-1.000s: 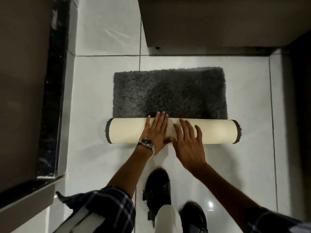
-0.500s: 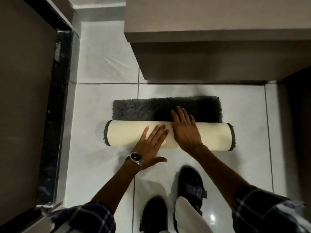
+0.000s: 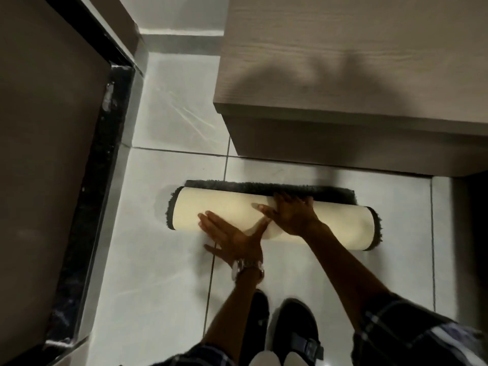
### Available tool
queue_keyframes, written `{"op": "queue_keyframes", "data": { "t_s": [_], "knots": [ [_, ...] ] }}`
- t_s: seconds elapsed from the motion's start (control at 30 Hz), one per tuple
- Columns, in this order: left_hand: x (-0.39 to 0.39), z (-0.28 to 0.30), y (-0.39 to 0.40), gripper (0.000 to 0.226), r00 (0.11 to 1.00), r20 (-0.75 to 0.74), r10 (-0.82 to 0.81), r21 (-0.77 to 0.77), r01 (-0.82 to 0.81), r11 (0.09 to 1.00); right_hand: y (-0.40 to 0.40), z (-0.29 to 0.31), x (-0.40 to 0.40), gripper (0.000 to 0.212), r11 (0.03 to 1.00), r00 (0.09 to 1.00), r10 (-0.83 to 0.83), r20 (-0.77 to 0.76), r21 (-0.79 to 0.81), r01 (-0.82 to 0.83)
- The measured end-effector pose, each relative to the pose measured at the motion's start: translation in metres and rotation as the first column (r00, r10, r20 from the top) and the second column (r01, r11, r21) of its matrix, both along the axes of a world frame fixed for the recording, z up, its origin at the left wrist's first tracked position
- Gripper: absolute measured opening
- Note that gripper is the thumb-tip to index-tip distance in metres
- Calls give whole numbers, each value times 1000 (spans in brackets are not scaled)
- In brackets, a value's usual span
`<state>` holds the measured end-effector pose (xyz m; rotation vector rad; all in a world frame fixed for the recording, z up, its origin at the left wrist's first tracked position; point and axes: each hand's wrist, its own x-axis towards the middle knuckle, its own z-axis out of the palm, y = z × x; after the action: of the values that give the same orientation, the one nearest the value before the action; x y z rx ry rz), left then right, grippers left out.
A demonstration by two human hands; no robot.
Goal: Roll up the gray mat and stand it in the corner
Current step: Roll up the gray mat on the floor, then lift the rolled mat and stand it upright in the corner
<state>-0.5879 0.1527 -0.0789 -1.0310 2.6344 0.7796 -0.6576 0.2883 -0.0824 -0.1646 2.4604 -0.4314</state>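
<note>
Shaggy gray mat [image 3: 340,217] rolled cylindrical, smooth cream backing outward, left hand [image 3: 232,237], right hand [image 3: 291,213] flat on it

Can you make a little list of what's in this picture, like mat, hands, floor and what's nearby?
mat: gray mat, almost all rolled, cream backing outward, lying flat
unrolled part: thin dark strip along the far side
left hand: open, palm down on the roll's near side, watch on wrist
right hand: flat on top of the roll, fingers at the strip
floor: pale glossy tiles
nearby: wooden cabinet just beyond the mat
feet: dark sandals
stood in corner: not yet
</note>
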Motion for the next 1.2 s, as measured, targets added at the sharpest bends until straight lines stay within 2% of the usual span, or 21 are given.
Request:
{"op": "queue_keyframes", "data": {
  "t_s": [0.07, 0.1, 0.13, 0.2, 0.3, 0.33, 0.4, 0.43, 0.57, 0.67, 0.77, 0.87, 0.93, 1.07, 1.2],
  "knots": [
    [0, 0, 13, 152, 977, -36, 208, 136, -201, 970, 0, -7, -12, 97, 997, 998, 44, -51, 61, -41],
    [-1, -2, 17, 154, 945, -33, 326, 207, -313, 927, 0, -12, -15, 98, 997, 998, 39, -58, 65, -35],
    [-3, -3, 20, 155, 898, -29, 438, 305, -410, 860, 1, -17, -16, 98, 999, 999, 8, -48, 44, -6],
    [-7, -8, 21, 156, 821, -40, 569, 479, -484, 732, 2, -28, -17, 99, 998, 998, -59, 2, -17, 59],
    [-15, -17, 20, 153, 747, -67, 662, 485, -555, 676, 5, -35, -27, 105, 996, 993, -70, 95, -43, 74],
    [-21, -20, 20, 153, 660, -28, 751, 526, -629, 572, 7, -35, -33, 106, 996, 989, -75, 127, -47, 82],
    [-32, -19, 20, 157, 408, 153, 900, 612, -754, 238, 9, -33, -43, 107, 996, 981, -69, 183, -46, 79],
    [-37, -18, 21, 157, 344, 225, 912, 632, -764, 133, 9, -32, -49, 108, 997, 976, -54, 212, -34, 63],
    [-36, -24, 13, 145, 339, 338, 878, 722, -692, -11, 6, -26, -57, 111, 999, 956, -49, 290, 0, 51],
    [-25, -13, 2, 140, 322, 372, 871, 707, -706, -41, -5, -14, -48, 96, 991, 923, 8, 385, -125, 44],
    [-10, 14, -16, 121, 300, 359, 884, 680, -733, -28, -23, 12, -30, 95, 986, 922, -83, 379, -103, 131],
    [-5, 58, -43, 101, 274, 339, 900, 675, -737, -30, -46, 55, -20, 106, 983, 903, -15, 429, -159, 92],
    [-10, 94, -63, 108, 275, 322, 906, 694, -719, -29, -64, 89, -24, 117, 976, 902, 43, 430, -211, 54],
    [-33, 162, -100, 119, 371, 238, 897, 747, -660, 75, -103, 153, -45, 120, 957, 913, 70, 401, -287, 52],
    [-77, 224, -142, 104, 512, 166, 843, 812, -556, 178, -141, 213, -81, 119, 927, 938, 23, 345, -359, 109]
  ]
}}
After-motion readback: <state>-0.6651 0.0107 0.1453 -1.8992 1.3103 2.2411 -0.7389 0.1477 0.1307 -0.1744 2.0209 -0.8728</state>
